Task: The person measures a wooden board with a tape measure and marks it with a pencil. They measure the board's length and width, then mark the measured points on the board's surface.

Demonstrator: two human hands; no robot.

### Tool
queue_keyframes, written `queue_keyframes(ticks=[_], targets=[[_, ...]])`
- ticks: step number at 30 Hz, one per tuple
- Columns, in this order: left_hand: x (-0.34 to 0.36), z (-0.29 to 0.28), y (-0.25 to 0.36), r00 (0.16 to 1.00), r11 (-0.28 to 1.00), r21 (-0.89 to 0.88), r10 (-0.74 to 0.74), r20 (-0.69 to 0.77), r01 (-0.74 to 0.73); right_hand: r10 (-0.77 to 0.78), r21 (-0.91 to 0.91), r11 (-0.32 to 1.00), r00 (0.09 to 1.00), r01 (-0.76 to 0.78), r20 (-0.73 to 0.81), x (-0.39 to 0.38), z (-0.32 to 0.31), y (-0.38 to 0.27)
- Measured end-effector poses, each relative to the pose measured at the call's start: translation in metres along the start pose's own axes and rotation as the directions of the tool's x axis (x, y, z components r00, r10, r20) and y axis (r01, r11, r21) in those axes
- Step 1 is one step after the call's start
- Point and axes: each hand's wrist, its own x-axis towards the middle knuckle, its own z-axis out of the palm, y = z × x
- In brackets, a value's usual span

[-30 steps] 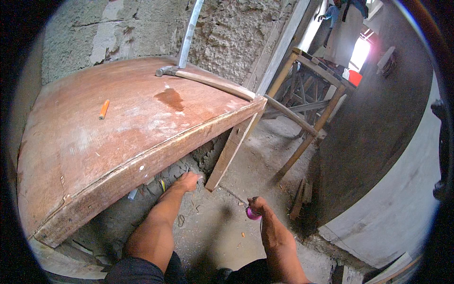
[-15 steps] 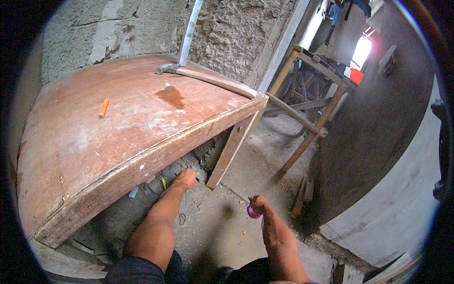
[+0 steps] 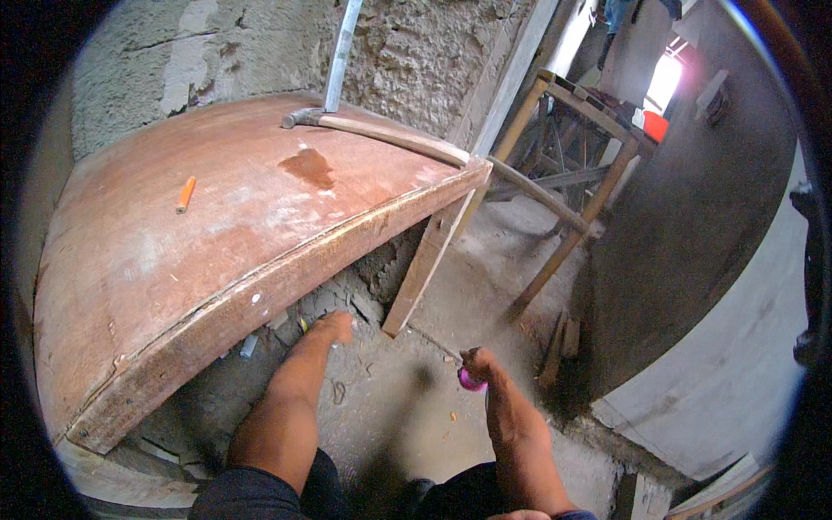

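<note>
My left hand (image 3: 334, 328) reaches low to the floor, just below the table's front edge and left of the wooden leg (image 3: 431, 264). Its fingers are curled; whatever they hold is hidden. In my right hand (image 3: 477, 362), lower right of that leg, is a round magenta object (image 3: 471, 380), mostly covered by the palm. A thin pale line runs between the leg's foot and this hand. On the reddish-brown wooden tabletop (image 3: 130, 260) lie an orange carpenter's pencil (image 3: 185, 195) and a claw hammer (image 3: 390, 143), its handle end at the right corner.
A metal bar (image 3: 342, 56) stands on the tabletop against the rough wall (image 3: 243, 52). To the right are a wooden trestle frame (image 3: 576, 160) and a pale leaning panel (image 3: 719, 381). Wood scraps (image 3: 559, 347) and small debris lie on the concrete floor (image 3: 381, 399).
The view has shifted slightly. Both hands keep nearly the same places: the left remains low by the leg, and the right still holds the magenta object.
</note>
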Motion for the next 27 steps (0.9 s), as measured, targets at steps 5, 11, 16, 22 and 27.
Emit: queue_keyframes(ticks=[5,11,16,22,27], targets=[[-0.012,-0.005,0.004,0.999,0.999,0.012,0.031,-0.042,-0.031,-0.017,-0.061,0.998,1.000,0.019,0.021,-0.013,-0.009,-0.008],[-0.024,-0.013,0.014,0.998,1.000,0.005,-0.022,-0.058,0.022,0.010,0.034,0.999,1.000,-0.010,-0.023,-0.036,-0.034,-0.026],[-0.027,-0.017,0.017,0.997,1.000,0.005,-0.009,-0.072,0.009,0.165,0.154,0.974,0.986,-0.167,0.029,-0.041,-0.039,-0.025],[-0.024,-0.022,0.018,1.000,1.000,0.005,-0.017,0.023,0.016,0.125,0.228,0.966,0.992,-0.124,0.008,-0.030,-0.026,-0.020],[-0.033,-0.021,0.018,0.998,1.000,-0.001,0.005,-0.064,-0.005,0.275,0.340,0.886,0.947,-0.316,0.163,-0.033,-0.032,-0.023]])
